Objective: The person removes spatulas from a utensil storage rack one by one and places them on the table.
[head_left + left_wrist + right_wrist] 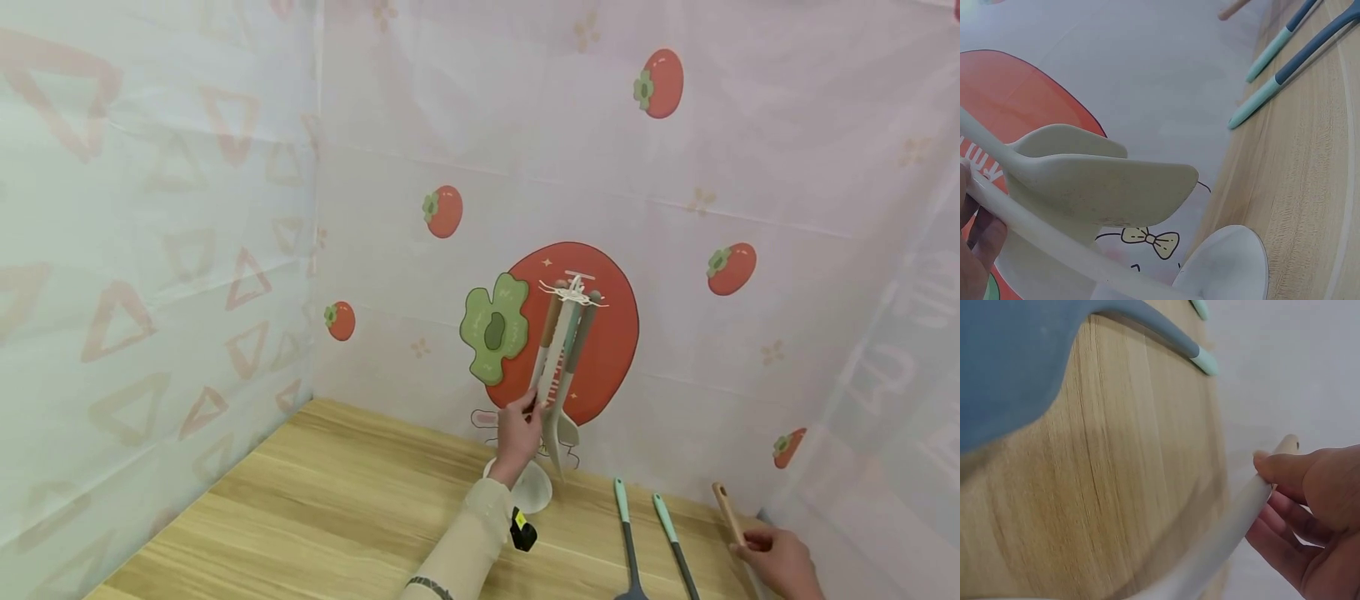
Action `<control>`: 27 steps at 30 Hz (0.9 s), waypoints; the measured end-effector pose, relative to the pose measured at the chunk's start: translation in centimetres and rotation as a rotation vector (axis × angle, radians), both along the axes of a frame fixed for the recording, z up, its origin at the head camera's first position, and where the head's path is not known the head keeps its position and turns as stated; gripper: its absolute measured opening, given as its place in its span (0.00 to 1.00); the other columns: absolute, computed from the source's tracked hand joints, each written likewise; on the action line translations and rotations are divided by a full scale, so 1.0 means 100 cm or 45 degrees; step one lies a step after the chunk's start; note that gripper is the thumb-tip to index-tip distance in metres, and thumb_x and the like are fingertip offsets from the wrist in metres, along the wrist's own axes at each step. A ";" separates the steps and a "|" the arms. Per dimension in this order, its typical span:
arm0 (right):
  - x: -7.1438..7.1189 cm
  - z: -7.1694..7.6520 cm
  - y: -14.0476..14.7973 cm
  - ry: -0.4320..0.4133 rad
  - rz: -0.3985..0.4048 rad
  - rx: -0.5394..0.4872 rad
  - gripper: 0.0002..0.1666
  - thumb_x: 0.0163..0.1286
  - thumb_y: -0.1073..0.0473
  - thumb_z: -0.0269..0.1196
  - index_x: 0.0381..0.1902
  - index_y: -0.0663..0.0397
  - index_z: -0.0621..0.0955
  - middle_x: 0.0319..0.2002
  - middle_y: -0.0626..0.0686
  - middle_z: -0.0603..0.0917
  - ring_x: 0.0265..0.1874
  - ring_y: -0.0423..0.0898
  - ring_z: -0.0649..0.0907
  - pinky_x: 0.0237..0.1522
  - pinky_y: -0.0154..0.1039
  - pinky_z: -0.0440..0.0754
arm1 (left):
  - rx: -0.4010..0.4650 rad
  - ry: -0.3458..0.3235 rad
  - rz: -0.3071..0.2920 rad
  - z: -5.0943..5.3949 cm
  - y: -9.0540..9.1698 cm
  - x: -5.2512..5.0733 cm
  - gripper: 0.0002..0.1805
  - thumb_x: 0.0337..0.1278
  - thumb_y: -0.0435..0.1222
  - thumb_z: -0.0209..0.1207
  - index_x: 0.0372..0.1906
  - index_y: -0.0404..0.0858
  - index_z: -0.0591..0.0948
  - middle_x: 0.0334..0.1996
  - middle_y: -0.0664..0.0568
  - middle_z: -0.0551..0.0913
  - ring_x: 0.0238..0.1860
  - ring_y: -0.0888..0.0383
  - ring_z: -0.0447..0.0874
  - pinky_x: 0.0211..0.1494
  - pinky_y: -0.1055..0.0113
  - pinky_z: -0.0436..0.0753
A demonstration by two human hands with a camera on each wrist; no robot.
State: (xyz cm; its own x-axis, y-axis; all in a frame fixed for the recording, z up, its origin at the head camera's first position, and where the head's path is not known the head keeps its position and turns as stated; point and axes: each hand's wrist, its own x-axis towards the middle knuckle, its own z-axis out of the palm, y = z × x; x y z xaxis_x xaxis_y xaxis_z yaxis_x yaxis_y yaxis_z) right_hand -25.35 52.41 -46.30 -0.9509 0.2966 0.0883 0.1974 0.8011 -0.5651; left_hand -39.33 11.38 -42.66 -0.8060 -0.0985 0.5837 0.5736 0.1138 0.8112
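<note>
In the head view my left hand (519,433) pinches the white shaft of a ladle (534,490), whose white bowl hangs low by the tabletop. Its handle reaches up among the cream spatulas (1110,187), which hang in a bunch from a white wall hook (574,287). At the right, my right hand (783,560) holds a utensil with a wooden handle (726,504) between thumb and fingers. The right wrist view shows its white shaft (1229,534) running down out of frame, so its head is hidden.
Two utensils with mint handles and blue-grey shafts, a left one (624,517) and a right one (667,525), lie on the wooden table (322,500). A broad blue-grey head (1010,362) fills the right wrist view's corner. Printed sheets (390,275) form walls behind and at both sides.
</note>
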 end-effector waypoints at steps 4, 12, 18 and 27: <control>-0.003 -0.005 0.005 -0.028 0.020 0.013 0.27 0.57 0.55 0.75 0.44 0.76 0.84 0.27 0.51 0.86 0.27 0.44 0.79 0.29 0.40 0.75 | -0.005 0.007 0.005 0.002 0.001 0.000 0.20 0.71 0.31 0.60 0.64 0.33 0.80 0.50 0.40 0.88 0.48 0.49 0.88 0.45 0.66 0.87; -0.007 -0.012 0.009 -0.089 0.038 0.039 0.26 0.57 0.58 0.75 0.46 0.75 0.84 0.28 0.51 0.86 0.29 0.45 0.79 0.30 0.39 0.74 | -0.005 0.030 0.007 0.006 0.002 0.001 0.20 0.71 0.32 0.60 0.64 0.33 0.80 0.49 0.40 0.88 0.48 0.49 0.88 0.45 0.65 0.87; -0.010 -0.014 0.015 -0.138 0.064 0.040 0.25 0.58 0.56 0.74 0.45 0.74 0.85 0.31 0.55 0.87 0.30 0.46 0.80 0.31 0.39 0.75 | -0.006 0.020 0.002 0.007 0.002 0.002 0.20 0.71 0.32 0.60 0.65 0.34 0.80 0.50 0.41 0.88 0.48 0.49 0.88 0.45 0.66 0.87; -0.013 -0.020 0.019 -0.172 0.075 0.007 0.22 0.57 0.57 0.74 0.40 0.73 0.87 0.32 0.57 0.87 0.30 0.47 0.79 0.31 0.39 0.76 | -0.007 0.021 -0.004 0.008 0.003 0.003 0.20 0.71 0.32 0.60 0.64 0.34 0.80 0.50 0.41 0.88 0.48 0.49 0.88 0.47 0.65 0.87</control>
